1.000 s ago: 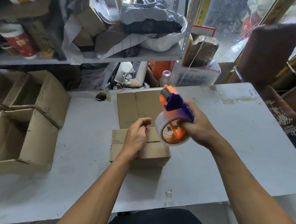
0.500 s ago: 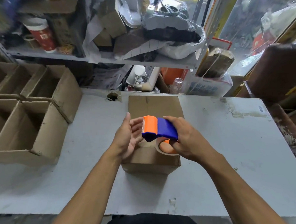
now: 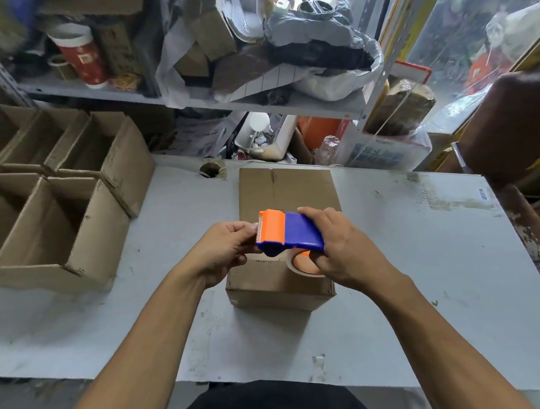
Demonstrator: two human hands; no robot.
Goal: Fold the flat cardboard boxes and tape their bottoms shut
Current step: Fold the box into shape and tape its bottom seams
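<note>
At nine o'clock we see open folded boxes [image 3: 46,218] on the grey table [image 3: 424,274]. Our left hand [image 3: 224,254] pinches at the toothed orange edge of the tape dispenser [image 3: 288,233]; whether tape is between the fingers we cannot tell. Our right hand [image 3: 344,247] grips the dispenser over the small box [image 3: 277,289] at centre, flat cardboard [image 3: 288,187] at twelve o'clock.

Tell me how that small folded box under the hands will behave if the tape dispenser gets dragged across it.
The folded box looks empty and small, so it is probably light and may slide on the smooth table unless held down. Its cardboard seems stiff, so it should hardly buckle. It sits low and wide, so tipping looks unlikely.
</note>
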